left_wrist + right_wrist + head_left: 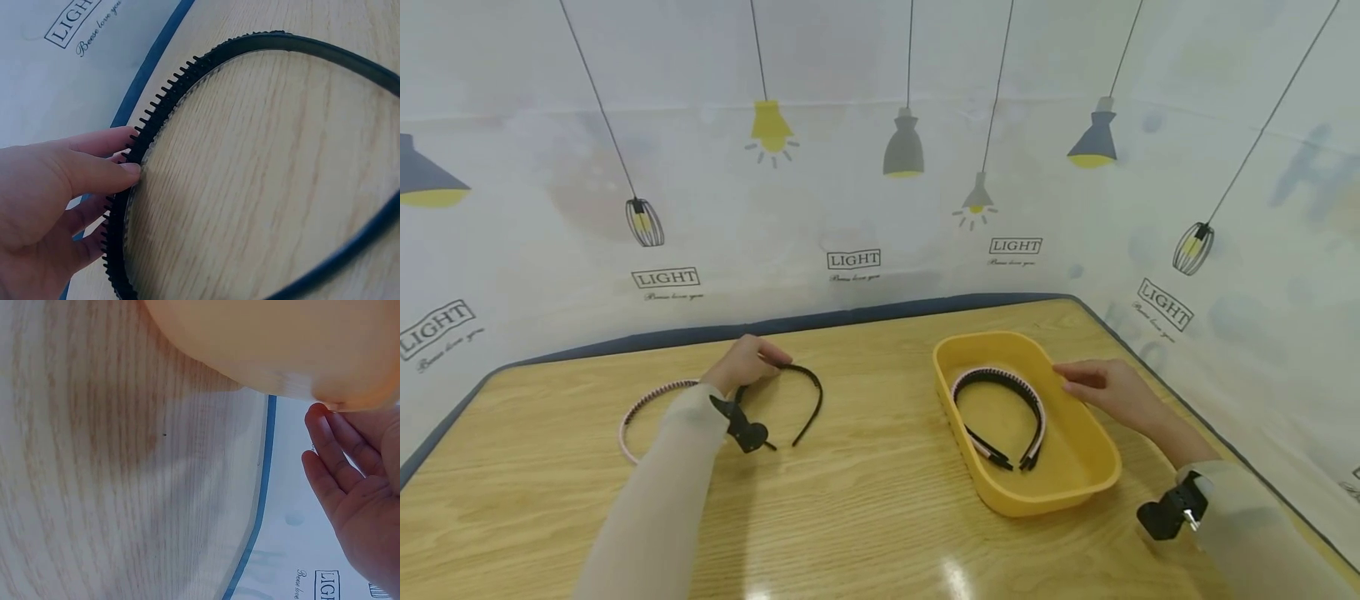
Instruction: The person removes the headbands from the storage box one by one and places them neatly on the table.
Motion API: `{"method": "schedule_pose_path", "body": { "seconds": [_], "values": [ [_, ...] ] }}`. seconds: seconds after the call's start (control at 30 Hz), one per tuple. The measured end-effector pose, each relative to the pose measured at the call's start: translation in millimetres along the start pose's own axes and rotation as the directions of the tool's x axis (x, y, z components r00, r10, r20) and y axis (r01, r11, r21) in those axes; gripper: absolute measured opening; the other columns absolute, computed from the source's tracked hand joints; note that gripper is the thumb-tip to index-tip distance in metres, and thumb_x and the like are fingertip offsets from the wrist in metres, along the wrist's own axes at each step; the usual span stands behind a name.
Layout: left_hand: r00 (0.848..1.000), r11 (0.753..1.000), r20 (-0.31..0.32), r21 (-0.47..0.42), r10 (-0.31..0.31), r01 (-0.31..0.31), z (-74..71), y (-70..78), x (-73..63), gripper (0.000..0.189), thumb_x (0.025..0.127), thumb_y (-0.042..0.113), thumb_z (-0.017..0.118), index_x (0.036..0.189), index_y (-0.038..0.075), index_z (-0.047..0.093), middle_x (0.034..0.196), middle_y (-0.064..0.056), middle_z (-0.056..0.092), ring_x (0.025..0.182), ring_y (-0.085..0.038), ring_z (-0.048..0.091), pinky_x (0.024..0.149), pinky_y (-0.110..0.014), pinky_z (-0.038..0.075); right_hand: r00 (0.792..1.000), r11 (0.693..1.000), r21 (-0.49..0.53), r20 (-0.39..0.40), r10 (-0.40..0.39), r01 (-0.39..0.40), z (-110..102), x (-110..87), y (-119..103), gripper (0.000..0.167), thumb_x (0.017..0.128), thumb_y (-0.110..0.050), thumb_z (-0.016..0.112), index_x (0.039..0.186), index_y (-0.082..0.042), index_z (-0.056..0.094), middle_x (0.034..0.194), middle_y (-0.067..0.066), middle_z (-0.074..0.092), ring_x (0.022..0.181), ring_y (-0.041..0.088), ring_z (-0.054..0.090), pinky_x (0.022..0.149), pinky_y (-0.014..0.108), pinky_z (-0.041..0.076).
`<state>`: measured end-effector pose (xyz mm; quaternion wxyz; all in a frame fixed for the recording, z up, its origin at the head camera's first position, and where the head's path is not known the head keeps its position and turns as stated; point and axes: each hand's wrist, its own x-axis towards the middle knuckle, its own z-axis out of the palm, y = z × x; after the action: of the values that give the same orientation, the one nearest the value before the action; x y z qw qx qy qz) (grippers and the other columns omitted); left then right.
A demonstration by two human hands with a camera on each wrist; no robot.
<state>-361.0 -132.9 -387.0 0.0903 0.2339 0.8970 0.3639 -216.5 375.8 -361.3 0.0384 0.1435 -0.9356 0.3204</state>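
pinching the black toothed headband (275,41), free ends toward six o'clock, the left hand (747,365) sits near nine o'clock from the yellow basket (1071,450); the right hand (1112,390), fingers relaxed, touches its one-o'clock rim.

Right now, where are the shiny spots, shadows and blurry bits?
Head view: white glare spots on the table, at the bottom; right wrist view: soft shadows on the table by the yellow basket; left wrist view: the black headband looks slightly blurry at lower right.

One headband (638,405) lies left of the left hand (749,363); on the worktop (865,517) left of the right hand (1112,390), a basket (1067,467) contains headbands (1000,376).
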Motion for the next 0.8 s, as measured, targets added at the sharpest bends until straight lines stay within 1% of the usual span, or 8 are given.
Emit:
{"method": "schedule_pose_path", "body": {
  "seconds": [0.07,0.17,0.27,0.33,0.4,0.5,0.7,0.8],
  "values": [
    [1.000,1.000,0.004,-0.008,0.007,-0.007,-1.9,-0.3,-1.4,0.028,0.081,-0.011,0.058,0.108,-0.009,0.064,0.108,-0.022,0.062,0.105,-0.038,0.054,0.086,-0.045,0.045,1.000,1.000,-0.004,0.000,-0.001,0.001,0.0,1.9,0.0,0.035,0.092,-0.015,0.057,0.120,0.006,0.057,0.116,0.023,0.058,0.101,0.036,0.058,0.076,0.030,0.052],
    [1.000,1.000,0.014,-0.031,0.002,-0.001,-5.2,-0.3,-1.9,0.029,0.082,-0.008,0.058,0.111,-0.009,0.062,0.110,-0.023,0.061,0.106,-0.038,0.053,0.085,-0.045,0.046,1.000,1.000,-0.006,0.002,0.000,0.000,0.3,3.6,-0.6,0.036,0.091,-0.015,0.057,0.120,0.006,0.057,0.116,0.023,0.058,0.101,0.036,0.058,0.076,0.030,0.051],
    [1.000,0.999,0.010,-0.045,-0.021,0.021,-7.1,2.9,-0.1,0.030,0.085,-0.005,0.057,0.114,-0.008,0.061,0.113,-0.023,0.060,0.105,-0.037,0.053,0.085,-0.045,0.046,1.000,1.000,-0.001,0.002,-0.001,0.001,0.7,3.5,-1.4,0.036,0.091,-0.015,0.058,0.119,0.007,0.057,0.116,0.024,0.058,0.101,0.036,0.058,0.076,0.028,0.051],
    [1.000,0.999,0.001,-0.031,-0.018,0.018,-7.7,7.8,1.8,0.029,0.087,-0.001,0.056,0.115,-0.007,0.061,0.114,-0.022,0.059,0.105,-0.036,0.053,0.084,-0.045,0.046,1.000,1.000,0.003,0.000,-0.002,0.002,0.8,2.9,-1.7,0.035,0.091,-0.015,0.058,0.119,0.007,0.057,0.115,0.024,0.058,0.101,0.036,0.058,0.076,0.027,0.051],
    [1.000,1.000,-0.005,-0.026,-0.012,0.011,-7.8,15.1,3.5,0.028,0.089,0.002,0.056,0.115,-0.006,0.061,0.115,-0.021,0.059,0.105,-0.035,0.054,0.085,-0.045,0.046,1.000,1.000,-0.001,-0.002,-0.005,0.005,0.7,2.2,-1.8,0.035,0.091,-0.015,0.058,0.119,0.007,0.058,0.115,0.024,0.058,0.100,0.036,0.058,0.076,0.027,0.051],
    [1.000,1.000,-0.009,-0.017,0.022,-0.023,-7.0,27.3,6.7,0.028,0.091,0.007,0.055,0.115,-0.004,0.061,0.114,-0.021,0.059,0.104,-0.033,0.054,0.085,-0.044,0.046,1.000,1.000,-0.008,-0.002,-0.006,0.006,0.5,1.3,-1.9,0.035,0.091,-0.015,0.058,0.119,0.007,0.058,0.115,0.023,0.058,0.100,0.036,0.058,0.076,0.028,0.051],
    [0.999,0.998,-0.003,-0.041,0.040,-0.040,-3.9,55.1,12.3,0.026,0.093,0.011,0.053,0.115,0.001,0.062,0.115,-0.018,0.059,0.105,-0.030,0.054,0.087,-0.044,0.044,1.000,1.000,-0.001,0.003,-0.008,0.008,0.1,0.5,-3.2,0.036,0.091,-0.016,0.058,0.120,0.007,0.057,0.116,0.024,0.058,0.101,0.036,0.058,0.075,0.028,0.051],
    [0.998,0.997,-0.003,-0.057,0.056,-0.056,-0.1,69.8,15.6,0.026,0.093,0.012,0.053,0.116,0.002,0.062,0.115,-0.017,0.059,0.104,-0.029,0.054,0.088,-0.043,0.044,1.000,1.000,-0.007,0.005,-0.010,0.010,-1.0,0.3,-3.5,0.037,0.091,-0.016,0.058,0.120,0.007,0.057,0.116,0.024,0.058,0.101,0.035,0.058,0.075,0.027,0.051]
  ]
}}
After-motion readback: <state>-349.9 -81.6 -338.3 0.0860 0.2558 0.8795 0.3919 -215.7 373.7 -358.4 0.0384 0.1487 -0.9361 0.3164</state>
